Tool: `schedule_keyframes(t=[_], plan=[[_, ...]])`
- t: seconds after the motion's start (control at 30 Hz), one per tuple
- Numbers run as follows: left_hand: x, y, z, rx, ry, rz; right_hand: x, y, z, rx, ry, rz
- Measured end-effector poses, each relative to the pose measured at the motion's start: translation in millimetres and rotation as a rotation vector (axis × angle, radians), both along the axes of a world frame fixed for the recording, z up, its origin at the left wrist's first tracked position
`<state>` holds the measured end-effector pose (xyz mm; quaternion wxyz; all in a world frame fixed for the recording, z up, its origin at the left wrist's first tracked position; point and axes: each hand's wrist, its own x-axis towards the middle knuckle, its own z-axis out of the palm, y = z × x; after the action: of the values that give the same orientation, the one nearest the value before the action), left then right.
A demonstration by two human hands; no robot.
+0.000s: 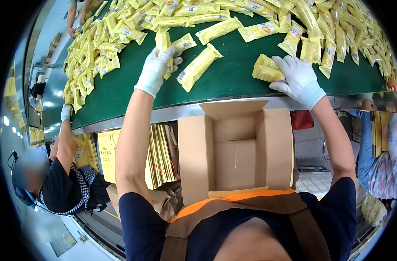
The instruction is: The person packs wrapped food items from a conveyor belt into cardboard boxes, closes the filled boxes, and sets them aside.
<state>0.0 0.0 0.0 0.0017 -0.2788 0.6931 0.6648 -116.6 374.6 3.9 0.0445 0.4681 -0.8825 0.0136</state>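
My left grip [155, 71] is closed around a yellow packet [162, 40], long axis pointing away from me; my right grip [300, 79] is clamped on at least 1 crosswise packet [266, 69]. Between them, nearer the left, 1 loose packet [199, 67] lies diagonally on the green bench [115, 89], far end rightward. Nearer me: an open carton [235, 163]. Chinese characters mark the yellow cardboard [106, 152]; wrapper labels are illegible.

Navy short sleeves, brown apron (orange-edged), white gloves [297, 79], pale-blue cuffs
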Motion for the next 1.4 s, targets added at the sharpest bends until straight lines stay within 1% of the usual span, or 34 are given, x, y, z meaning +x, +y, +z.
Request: schedule_keyframes(t=[0.07,0.17,0.2,0.23,0.27,0.3,0.33,0.37,0.43,0.5,0.53,0.57,0.63,0.7,0.73,0.77,0.8,0.83,0.9,0.93,0.97,1.03,1.07,1.1,1.13,1.17,1.2,1.23,1.27,1.3,1.33,1.37,1.4], plan=[[0,4,5,0.009,0.031,0.012,1,-1,0,-0.009,0.021,-0.002],[-7,9,-31,-0.725,0.210,-0.307,-2,0,-5,-0.115,-0.098,0.044],[0,34,-26,-1.033,0.202,-0.428,1,3,-7,-0.240,-0.179,-0.001],[4,60,-16,-1.254,0.070,-0.415,10,0,-9,-0.424,-0.326,-0.149],[6,74,-14,-1.275,0.102,-0.393,25,-4,17,-0.572,-0.726,-0.420],[8,77,-11,-1.317,0.043,-0.452,25,1,14,-0.575,-0.807,-0.483],[12,81,-17,-1.422,0.084,-0.443,20,4,10,-0.376,-0.629,-0.380],[13,83,-27,-1.468,0.143,-0.402,23,11,9,-0.200,-0.598,-0.321],[16,84,-34,-1.528,0.162,-0.383,25,18,12,-0.230,-0.508,-0.323],[18,88,-42,-1.594,0.235,-0.337,16,23,12,-0.611,-0.460,-0.616],[23,84,-40,-1.580,0.293,-0.345,6,23,22,-0.834,-0.701,-0.679],[23,86,-39,-1.553,0.364,-0.324,-9,30,24,-0.943,-0.597,-0.749],[23,95,-25,-1.433,0.341,-0.356,-26,30,7,-1.399,-0.873,-0.776],[22,93,-21,-1.343,0.334,-0.390,-42,22,-25,-0.990,-0.679,-0.835],[22,93,-14,-1.324,0.325,-0.415,-25,4,-17,-0.853,-0.491,-0.851],[24,98,-8,-1.288,0.313,-0.442,-17,-5,-15,-0.721,-0.416,-0.840],[24,104,-4,-1.257,0.302,-0.465,-12,-10,-15,-0.640,-0.398,-0.823],[25,103,-5,-1.334,0.404,-0.521,-12,-16,-13,-0.568,-0.372,-0.797],[31,107,-9,-1.418,0.336,-0.505,-9,-13,-3,-0.470,-0.437,-0.635],[32,105,-12,-1.410,0.247,-0.534,-1,-12,-2,-0.464,-0.205,-0.511],[32,103,-13,-1.438,0.220,-0.538,7,-4,5,-0.385,0.029,-0.350],[32,104,-12,-1.472,0.150,-0.545,13,13,23,-0.380,0.042,-0.107],[30,101,-15,-1.455,0.125,-0.539,9,21,18,-0.268,-0.038,-0.058],[24,101,-5,-1.357,-0.030,-0.581,5,31,11,-0.160,-0.112,-0.013],[17,88,-5,-1.229,0.005,-0.576,0,35,6,-0.165,-0.113,0.036],[9,70,-5,-1.101,0.047,-0.572,-7,39,6,-0.142,-0.223,-0.027],[-1,56,3,-0.963,0.082,-0.523,-7,37,24,-0.115,-0.332,-0.098],[-8,40,5,-0.833,0.062,-0.420,-5,37,34,-0.088,-0.449,-0.185],[-22,31,21,-1.154,-0.041,-0.462,-5,37,33,-0.055,-0.385,-0.213],[-26,19,15,-1.291,-0.018,-0.391,-8,43,26,-0.041,-0.331,-0.213],[-31,3,7,-1.267,-0.072,-0.421,-11,49,15,-0.030,-0.277,-0.215],[-31,-9,-3,-1.170,-0.102,-0.442,-15,53,11,-0.019,-0.219,-0.214],[-31,-14,-2,-1.133,-0.094,-0.498,-18,50,19,0.038,-0.301,-0.232]])
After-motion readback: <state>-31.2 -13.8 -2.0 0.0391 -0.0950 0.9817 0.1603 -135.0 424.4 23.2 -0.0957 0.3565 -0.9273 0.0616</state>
